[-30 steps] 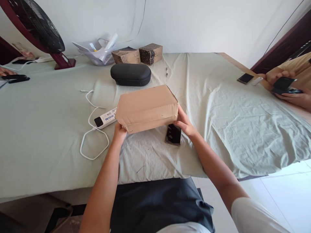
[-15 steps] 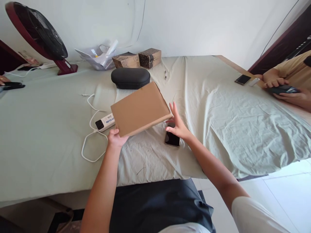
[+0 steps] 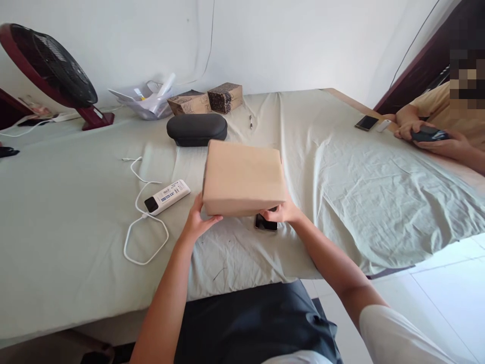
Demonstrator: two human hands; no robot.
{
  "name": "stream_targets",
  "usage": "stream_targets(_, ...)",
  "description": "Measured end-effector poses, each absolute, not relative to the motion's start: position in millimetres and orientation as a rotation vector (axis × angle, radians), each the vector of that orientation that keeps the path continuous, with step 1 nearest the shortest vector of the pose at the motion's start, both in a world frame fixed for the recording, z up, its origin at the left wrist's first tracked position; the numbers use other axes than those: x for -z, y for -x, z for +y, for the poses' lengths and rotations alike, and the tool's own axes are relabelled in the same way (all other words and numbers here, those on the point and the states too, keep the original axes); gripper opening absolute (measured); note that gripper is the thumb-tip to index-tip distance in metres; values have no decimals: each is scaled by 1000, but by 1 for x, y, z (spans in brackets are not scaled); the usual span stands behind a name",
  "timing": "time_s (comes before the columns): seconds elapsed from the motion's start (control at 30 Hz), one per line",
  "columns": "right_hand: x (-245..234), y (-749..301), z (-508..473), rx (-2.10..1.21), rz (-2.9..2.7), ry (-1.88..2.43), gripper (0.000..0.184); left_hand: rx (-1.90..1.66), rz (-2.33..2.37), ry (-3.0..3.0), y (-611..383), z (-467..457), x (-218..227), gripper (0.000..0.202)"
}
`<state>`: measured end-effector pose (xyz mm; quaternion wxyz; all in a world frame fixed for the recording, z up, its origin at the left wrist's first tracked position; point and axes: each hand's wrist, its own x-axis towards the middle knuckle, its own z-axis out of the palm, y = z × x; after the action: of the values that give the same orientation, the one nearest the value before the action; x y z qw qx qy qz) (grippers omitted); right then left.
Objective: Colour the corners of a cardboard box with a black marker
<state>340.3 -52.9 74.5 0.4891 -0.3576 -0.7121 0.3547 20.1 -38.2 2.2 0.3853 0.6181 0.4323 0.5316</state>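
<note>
The cardboard box (image 3: 242, 174) is held just above the sheet-covered table (image 3: 76, 212), near the middle of its front edge. The left hand (image 3: 199, 225) clasps the box's near left corner. The right hand (image 3: 282, 215) clasps its near right edge, over a black phone (image 3: 265, 223).

- The left hand (image 3: 199, 222) is held forward with the thumb laid across the front and the fingers curled under out of sight, gripping.
- The right hand (image 3: 282, 213) is level with it, well apart, with the fingers hooked under, also gripping.
- Both forearms are bare, stretched forward and angled slightly inward.
</note>
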Motion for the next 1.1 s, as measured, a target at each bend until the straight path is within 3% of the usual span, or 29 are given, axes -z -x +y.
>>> stream_targets(0.13,-62,-340,-51,-790,-1850,788,146,-1352,1165,-1571,-21,-40,7,66)
stream_targets(0.47,-77,-343,-48,-849,-1799,751,150,-1377,1150,-1729,-19,-39,-6,81)
stream_targets(0.6,-88,-357,-42,-615,-1790,758,134,-1484,1081,-1957,-16,-41,-15,76)
stream_targets(0.7,-94,-369,-37,-421,-1891,809,109,-1617,1044,-2162,-13,-42,-15,73)
stream_targets(0.83,-90,-377,-34,-379,-1955,756,93,-1742,1003,-2158,-12,-43,-12,67)
stream_targets(0.9,-85,-377,-31,-395,-1962,764,97,-1772,941,-1902,-15,-43,-13,63)
stream_targets(1.03,-76,-375,-27,-414,-1944,797,124,-1748,818,-1229,-22,-42,-16,75)
stream_targets(1.1,-75,-372,-27,-380,-1976,782,126,-1665,835,-1069,-25,-40,-18,72)
